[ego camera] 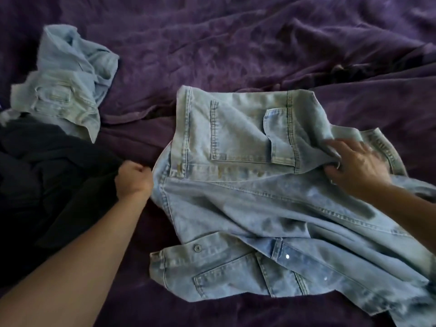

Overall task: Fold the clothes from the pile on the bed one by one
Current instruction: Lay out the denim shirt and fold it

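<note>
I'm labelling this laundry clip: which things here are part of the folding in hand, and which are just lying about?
In hand:
denim jacket
left hand, closed at the jacket's edge
right hand, gripping a fold of it

Lying about:
crumpled light denim garment
dark clothes
purple bed cover

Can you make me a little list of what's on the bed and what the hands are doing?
bed cover: purple blanket, wrinkled
main garment: light denim jacket, spread out, partly folded
left hand: closed in a fist at the jacket's left edge
right hand: gripping a bunch of the jacket's cloth
pile, far left: another light denim piece, crumpled
pile, near left: dark clothes, heaped
</note>
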